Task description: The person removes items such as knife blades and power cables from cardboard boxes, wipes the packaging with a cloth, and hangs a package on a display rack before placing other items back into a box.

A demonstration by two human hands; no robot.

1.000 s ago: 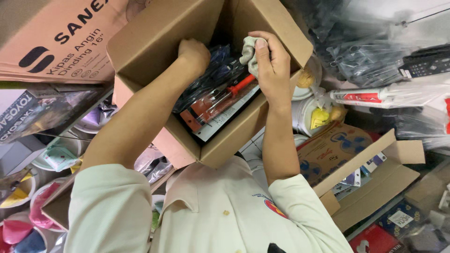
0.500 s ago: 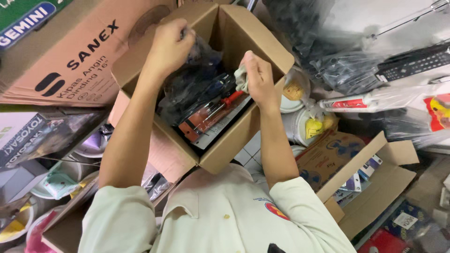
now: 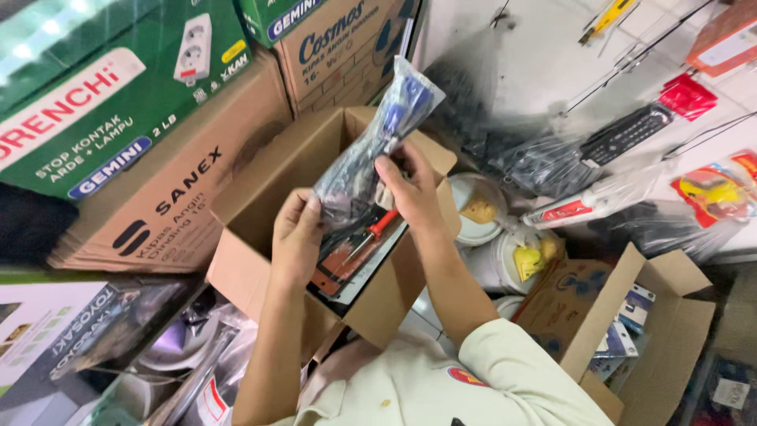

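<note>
Head view looks down on two bare hands working over an open cardboard box point(image 3: 260, 237). A clear plastic bag point(image 3: 371, 150) of dark cabled goods, with a blue part near its top, is already lifted out and stands up above the box mouth, so the taking-out part looks done as far as this bag goes. The right hand point(image 3: 410, 189) pinches the bag about its middle, fingers point(image 3: 390, 170) closed on the plastic. The left hand point(image 3: 296, 237) sits lower, its fingers curled round the bag's bottom end, steadying it from beneath.

Directly under both sets of fingers, inside the box, lies a flat carded pack point(image 3: 359, 252) holding a red-handled tool; it is untouched and rests tilted against the box's near wall. By my reading, that pack and whatever lies beneath it are what remains in the box; how much more is hidden there I cannot tell.

Beyond the right fingers, further from the person, are round white tubs point(image 3: 493, 237) and more bagged goods in clear plastic point(image 3: 552, 158). Off to the right and below sits a second open carton point(image 3: 631, 315) with small packets in it. Left of the left fingers, large stacked printed cartons point(image 3: 150, 142) fill the shelf side.
</note>
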